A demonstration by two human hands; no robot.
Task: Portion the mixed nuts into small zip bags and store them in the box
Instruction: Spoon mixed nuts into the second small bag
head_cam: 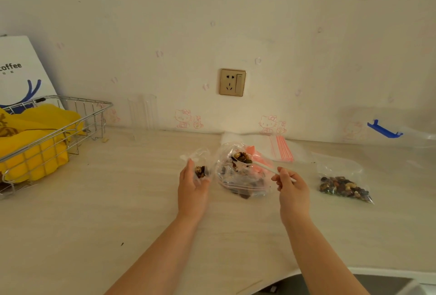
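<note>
My left hand (pixel 192 187) holds a small clear zip bag (pixel 200 165) upright on the table, with a few mixed nuts at its bottom. My right hand (pixel 291 187) pinches the handle of a white plastic spoon (pixel 257 165). The spoon's bowl carries a heap of nuts above the mouth of the large clear nut bag (pixel 238 176), which lies between my hands. A filled small zip bag of nuts (pixel 342 185) lies flat on the table to the right. A stack of unused zip bags with red stripes (pixel 280 147) lies behind the large bag.
A wire basket (pixel 54 127) with yellow packaging stands at the left, in front of a white coffee paper bag (pixel 18 70). A clear plastic box with a blue latch (pixel 384 129) sits at the far right by the wall. The table's front edge curves at lower right.
</note>
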